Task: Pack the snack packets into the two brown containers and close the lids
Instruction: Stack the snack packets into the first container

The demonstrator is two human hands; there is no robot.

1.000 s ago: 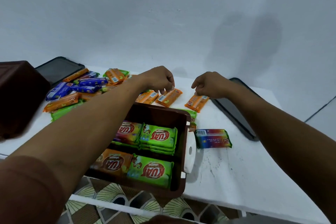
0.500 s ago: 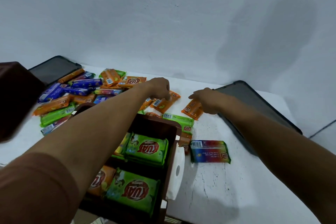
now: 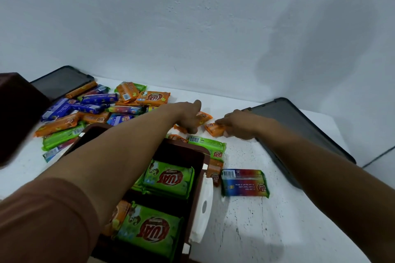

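Snack packets [image 3: 96, 111] are found mostly unpacked: a mixed heap of orange, blue and green ones lies on the white table [image 3: 267, 220] at the far left, and a few more are scattered beyond the open brown container [image 3: 202, 156]. That container stands at the near edge of the table under the left forearm and is partly filled, with green packets seen flat in its compartments. The second brown container [image 3: 19, 113] stands at the far left, and its contents cannot be seen. Two dark lids [image 3: 299, 130] lie on the table, one at each far side; neither is fitted.

The step in hand is judged to be the picking up of loose packets from behind the open container.

Both arms are stretched forward over the table. The right hand [image 3: 237, 124] is held palm down, and an orange packet [image 3: 214, 129] is pinched at its end between fingers and thumb. The left hand [image 3: 188, 117] is reached past the container with its fingers curled down onto a second orange packet [image 3: 204, 115]; whether that packet is actually gripped cannot be told.

The next move is judged to call for both packets to be lifted, drawn back and laid flat in a compartment that has room. A green packet [image 3: 210, 145] and a multicoloured packet [image 3: 244, 182] just beside the container remain to be collected.
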